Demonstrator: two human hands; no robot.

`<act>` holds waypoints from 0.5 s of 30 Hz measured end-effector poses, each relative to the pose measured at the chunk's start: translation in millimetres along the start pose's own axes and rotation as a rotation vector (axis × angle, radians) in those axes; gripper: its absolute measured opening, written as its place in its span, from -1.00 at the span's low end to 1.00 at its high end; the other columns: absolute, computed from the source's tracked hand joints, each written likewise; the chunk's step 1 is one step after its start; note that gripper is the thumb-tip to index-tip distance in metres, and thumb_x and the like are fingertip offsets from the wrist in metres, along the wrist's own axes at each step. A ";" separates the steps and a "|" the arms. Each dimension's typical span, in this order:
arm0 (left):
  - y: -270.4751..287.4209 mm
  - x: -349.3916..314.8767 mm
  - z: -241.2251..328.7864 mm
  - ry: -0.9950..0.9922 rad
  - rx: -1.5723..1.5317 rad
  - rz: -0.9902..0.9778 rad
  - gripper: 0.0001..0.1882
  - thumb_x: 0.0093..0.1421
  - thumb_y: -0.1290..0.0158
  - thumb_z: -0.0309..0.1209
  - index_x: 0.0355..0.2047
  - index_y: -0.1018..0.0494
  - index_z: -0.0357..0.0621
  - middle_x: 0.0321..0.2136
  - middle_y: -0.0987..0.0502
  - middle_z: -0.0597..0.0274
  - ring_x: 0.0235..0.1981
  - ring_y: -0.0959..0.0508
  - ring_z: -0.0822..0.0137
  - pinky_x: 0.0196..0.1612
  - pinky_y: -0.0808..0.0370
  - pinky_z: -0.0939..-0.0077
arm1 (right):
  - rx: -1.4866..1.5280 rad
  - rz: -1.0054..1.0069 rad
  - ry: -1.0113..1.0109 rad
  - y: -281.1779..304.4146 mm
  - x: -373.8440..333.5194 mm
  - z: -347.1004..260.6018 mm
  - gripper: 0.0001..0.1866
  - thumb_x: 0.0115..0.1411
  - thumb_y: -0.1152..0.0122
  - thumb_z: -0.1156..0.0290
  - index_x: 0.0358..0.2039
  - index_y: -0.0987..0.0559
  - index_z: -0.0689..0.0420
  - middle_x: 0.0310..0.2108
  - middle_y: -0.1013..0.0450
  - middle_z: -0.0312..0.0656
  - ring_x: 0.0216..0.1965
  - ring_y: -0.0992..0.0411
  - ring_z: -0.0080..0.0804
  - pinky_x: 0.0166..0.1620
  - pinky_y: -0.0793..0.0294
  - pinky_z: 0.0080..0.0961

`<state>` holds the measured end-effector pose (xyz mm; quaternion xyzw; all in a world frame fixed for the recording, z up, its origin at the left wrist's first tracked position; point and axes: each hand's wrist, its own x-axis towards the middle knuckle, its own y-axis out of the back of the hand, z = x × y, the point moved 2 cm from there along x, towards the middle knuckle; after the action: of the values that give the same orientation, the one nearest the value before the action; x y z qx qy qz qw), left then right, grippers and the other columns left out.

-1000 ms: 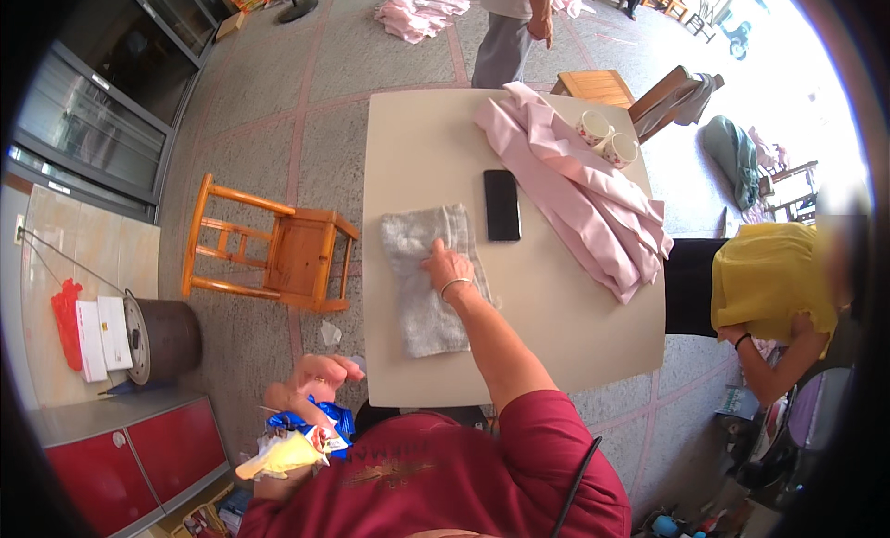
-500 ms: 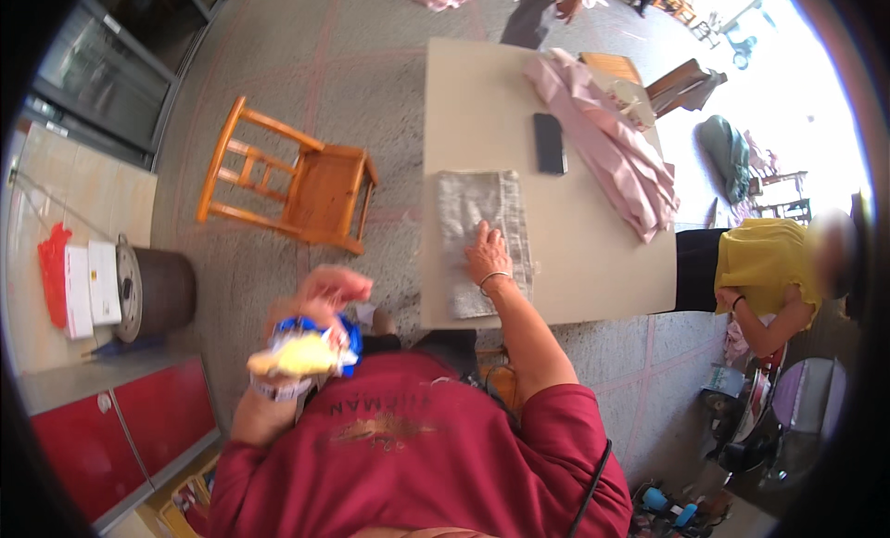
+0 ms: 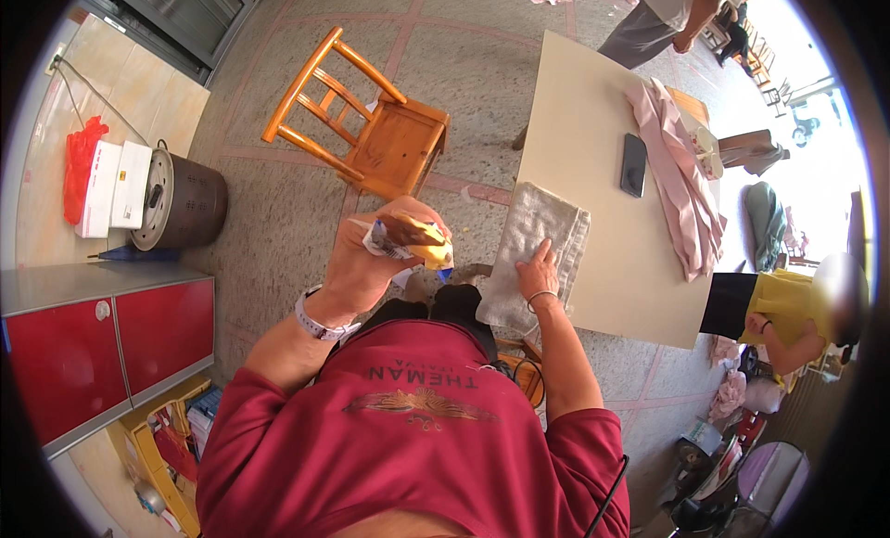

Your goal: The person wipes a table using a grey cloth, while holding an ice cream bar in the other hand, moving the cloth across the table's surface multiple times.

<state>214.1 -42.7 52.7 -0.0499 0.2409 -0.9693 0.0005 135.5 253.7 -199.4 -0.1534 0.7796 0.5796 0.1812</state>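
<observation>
My left hand (image 3: 366, 255) is raised in front of my chest. Its fingers are closed around a partly unwrapped pastry (image 3: 414, 236), brown on top and yellow at one side, with white and blue wrapper (image 3: 387, 244) about it. A watch circles that wrist. Out to the right, my right hand (image 3: 538, 274) lies with fingers stretched out on a folded grey cloth (image 3: 524, 232). This cloth rests at the near left corner of the pale table (image 3: 593, 121), partly past its edge. A dark phone (image 3: 633, 165) lies farther along the tabletop.
Pink fabric (image 3: 681, 181) runs along the table's right side. A wooden chair (image 3: 399, 148) stands at the left on the grey floor. Beyond it are a dark metal drum (image 3: 190, 199) and a red cabinet (image 3: 162, 329). One person stands past the table's far end; another, in yellow, is at the right.
My left hand has risen and moved right with the pastry, which now shows its brown top. My right hand stays on the cloth. The view has shifted, so the table appears farther right.
</observation>
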 end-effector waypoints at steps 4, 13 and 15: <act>-11.2 11.3 1.3 -0.057 -0.162 -0.014 -0.72 0.17 -0.31 -0.28 -0.15 -0.58 -0.09 -0.25 -0.52 0.15 -0.12 -0.52 0.13 0.07 -0.42 0.10 | 0.014 0.019 0.008 5.4 15.8 -4.7 0.03 0.19 -0.29 0.14 0.43 0.09 0.37 0.22 -0.25 0.24 0.18 -0.36 0.18 0.17 -0.43 -0.12; -86.6 56.9 32.4 -0.402 -0.367 -0.450 -0.81 0.30 -0.20 -0.21 -0.23 -0.61 -0.03 -0.22 -0.57 0.21 -0.08 -0.53 0.12 0.20 -0.29 -0.04 | 0.094 -0.024 -0.052 23.8 38.6 -10.3 0.05 0.19 -0.31 0.17 0.43 0.12 0.37 0.29 -0.17 0.27 0.21 -0.35 0.17 0.20 -0.42 -0.15; -116.2 62.0 33.1 -0.469 -0.445 -0.435 -0.68 0.29 -0.18 -0.13 -0.36 -0.60 -0.16 -0.27 -0.58 0.13 -0.18 -0.51 0.12 0.04 -0.32 0.07 | 0.113 -0.001 -0.027 22.1 43.3 -9.6 0.07 0.17 -0.34 0.19 0.43 0.13 0.38 0.26 -0.20 0.25 0.17 -0.38 0.18 0.18 -0.43 -0.15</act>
<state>158.3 43.0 142.0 -0.3191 0.4223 -0.8331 -0.1607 86.1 249.5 -198.1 -0.1351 0.8085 0.5365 0.2005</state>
